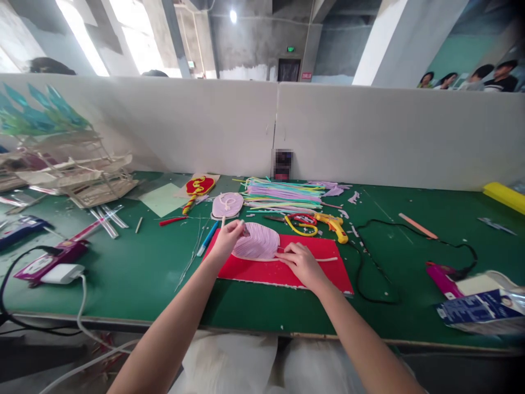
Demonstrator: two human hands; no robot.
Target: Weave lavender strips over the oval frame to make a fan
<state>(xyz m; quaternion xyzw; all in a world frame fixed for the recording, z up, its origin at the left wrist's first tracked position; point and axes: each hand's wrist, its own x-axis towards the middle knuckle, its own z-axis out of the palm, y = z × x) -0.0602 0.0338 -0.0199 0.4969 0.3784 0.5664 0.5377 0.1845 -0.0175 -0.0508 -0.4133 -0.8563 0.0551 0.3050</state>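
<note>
A pink ribbed oval piece (258,242) lies on a red sheet (324,273) on the green table (143,268). My left hand (228,236) is closed in a pinch at the oval's upper left edge, holding a thin pale strip end. Pressed on the lower right edge of the oval is my right hand (301,264), its fingers curled onto a thin pale strip (328,259) that runs along the oval's bottom and out to the right.
A bundle of coloured strips (283,194), scissors (301,224) and a yellow glue gun (334,224) lie behind the sheet. A second pink oval (227,205), a red-and-yellow piece (199,186), a wooden model (74,169), a black cable (369,262) and packets lie around. People sit beyond the partition.
</note>
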